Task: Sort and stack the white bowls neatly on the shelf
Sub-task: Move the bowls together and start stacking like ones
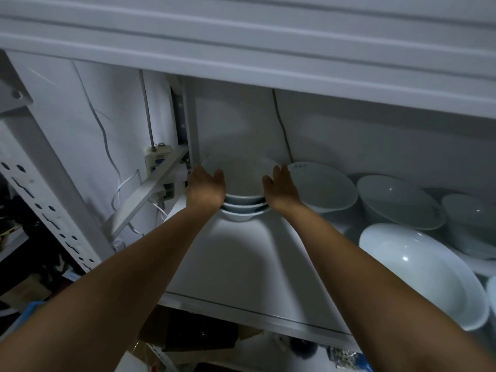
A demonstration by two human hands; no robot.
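A stack of three white bowls (243,200) stands at the back left of the white shelf (241,264). My left hand (205,187) holds the stack's left side, thumb over the top rim. My right hand (281,187) holds its right side the same way; the fingers of both hands are hidden behind the bowls. More white bowls lie loose to the right: one (322,186) right beside the stack, one (400,202) further right, and a large one (424,272) near the front edge.
The shelf above (268,49) hangs low over the bowls. A perforated metal upright (53,210) and loose cables (118,183) stand to the left. Boxes and clutter (188,339) sit under the shelf. Another bowl (472,226) lies at the far right.
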